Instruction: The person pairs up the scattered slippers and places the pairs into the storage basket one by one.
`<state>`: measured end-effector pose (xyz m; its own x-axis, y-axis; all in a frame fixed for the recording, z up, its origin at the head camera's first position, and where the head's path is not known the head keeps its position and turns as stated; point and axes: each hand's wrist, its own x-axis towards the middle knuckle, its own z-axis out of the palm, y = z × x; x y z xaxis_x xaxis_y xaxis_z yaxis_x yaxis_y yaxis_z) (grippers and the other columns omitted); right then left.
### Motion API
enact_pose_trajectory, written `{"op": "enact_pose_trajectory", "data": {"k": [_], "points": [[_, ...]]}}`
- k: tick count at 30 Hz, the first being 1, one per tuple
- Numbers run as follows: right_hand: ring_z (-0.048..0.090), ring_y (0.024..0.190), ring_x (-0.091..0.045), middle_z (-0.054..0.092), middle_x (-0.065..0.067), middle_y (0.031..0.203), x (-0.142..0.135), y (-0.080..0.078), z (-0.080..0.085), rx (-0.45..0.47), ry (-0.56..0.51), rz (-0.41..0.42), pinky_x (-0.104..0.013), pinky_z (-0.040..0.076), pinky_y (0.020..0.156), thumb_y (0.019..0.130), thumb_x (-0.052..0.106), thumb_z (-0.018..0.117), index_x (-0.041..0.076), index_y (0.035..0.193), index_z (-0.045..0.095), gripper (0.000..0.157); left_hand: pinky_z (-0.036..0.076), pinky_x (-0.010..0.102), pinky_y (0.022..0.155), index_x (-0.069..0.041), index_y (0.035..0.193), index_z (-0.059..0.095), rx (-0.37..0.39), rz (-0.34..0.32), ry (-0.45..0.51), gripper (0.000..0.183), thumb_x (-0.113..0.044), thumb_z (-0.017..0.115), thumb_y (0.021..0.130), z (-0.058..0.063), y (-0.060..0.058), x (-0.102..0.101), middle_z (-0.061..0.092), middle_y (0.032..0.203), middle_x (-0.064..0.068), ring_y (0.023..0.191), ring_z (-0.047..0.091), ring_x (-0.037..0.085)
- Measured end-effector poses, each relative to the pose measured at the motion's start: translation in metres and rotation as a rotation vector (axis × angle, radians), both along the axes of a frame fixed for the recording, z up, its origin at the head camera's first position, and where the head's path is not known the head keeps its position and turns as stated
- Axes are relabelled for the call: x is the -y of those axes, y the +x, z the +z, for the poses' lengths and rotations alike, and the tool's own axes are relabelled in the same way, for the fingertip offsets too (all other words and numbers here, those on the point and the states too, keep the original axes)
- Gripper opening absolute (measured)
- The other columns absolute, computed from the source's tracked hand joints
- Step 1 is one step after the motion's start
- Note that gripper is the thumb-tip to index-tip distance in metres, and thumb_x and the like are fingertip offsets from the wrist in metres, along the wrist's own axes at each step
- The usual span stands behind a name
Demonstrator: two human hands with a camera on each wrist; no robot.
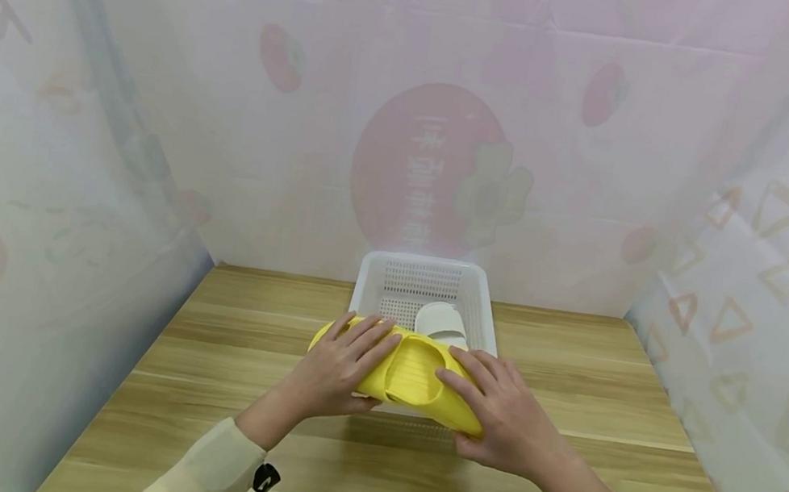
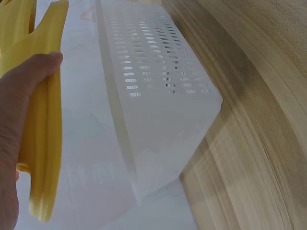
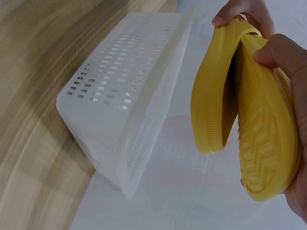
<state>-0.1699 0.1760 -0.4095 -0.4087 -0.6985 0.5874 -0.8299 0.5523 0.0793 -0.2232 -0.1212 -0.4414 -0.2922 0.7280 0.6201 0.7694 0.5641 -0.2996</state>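
Both hands hold a pair of yellow slippers, fitted together, over the front part of a white plastic basket. My left hand grips the left end, fingers over the top; its thumb lies along the yellow side in the left wrist view. The other end is in my right hand, its thumb pressed on the patterned yellow sole in the right wrist view. Inside the basket lies a white slipper, partly hidden behind the yellow pair.
The basket, with slotted walls, stands on a wood-grain table near its back edge. A printed cloth hangs behind the table, and similar cloths line the left and right sides.
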Motion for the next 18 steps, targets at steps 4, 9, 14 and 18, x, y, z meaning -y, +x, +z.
{"op": "enact_pose_trajectory", "data": {"k": [4,9,14,18], "points": [[0.05,0.116,-0.034,0.049,-0.015,0.139,-0.001,0.0,-0.001,0.005,0.0,-0.01,-0.05,0.047,0.08,0.056,0.031,0.08,0.012,0.132,0.053,0.082,0.033,0.056,0.106,-0.005,0.142,0.046,0.017,0.008,0.001,0.106,-0.06,0.082,0.059,0.002,0.003,0.003,0.047,0.144,0.016,0.13,0.045,0.034],[0.051,0.116,-0.035,0.049,-0.015,0.138,-0.003,-0.001,-0.004,0.016,-0.006,-0.03,-0.05,0.046,0.079,0.055,0.03,0.08,0.011,0.132,0.053,0.084,0.032,0.057,0.107,-0.005,0.141,0.047,0.025,0.009,0.026,0.1,-0.06,0.08,0.065,0.002,0.005,0.01,0.047,0.143,0.018,0.131,0.044,0.035],[0.052,0.115,-0.035,0.049,-0.015,0.137,-0.008,-0.004,-0.007,0.012,-0.006,-0.064,-0.05,0.046,0.075,0.055,0.03,0.079,0.011,0.132,0.052,0.083,0.034,0.058,0.104,-0.003,0.138,0.049,0.029,0.004,0.06,0.093,-0.057,0.078,0.069,0.0,0.006,0.018,0.047,0.142,0.02,0.129,0.046,0.037],[0.052,0.114,-0.035,0.05,-0.017,0.136,-0.013,-0.006,-0.009,0.01,-0.019,-0.08,-0.052,0.046,0.078,0.055,0.028,0.078,0.009,0.132,0.052,0.083,0.037,0.058,0.101,-0.002,0.135,0.052,0.024,-0.01,0.1,0.087,-0.057,0.076,0.072,-0.005,0.006,0.024,0.051,0.137,0.021,0.123,0.05,0.037]]}}
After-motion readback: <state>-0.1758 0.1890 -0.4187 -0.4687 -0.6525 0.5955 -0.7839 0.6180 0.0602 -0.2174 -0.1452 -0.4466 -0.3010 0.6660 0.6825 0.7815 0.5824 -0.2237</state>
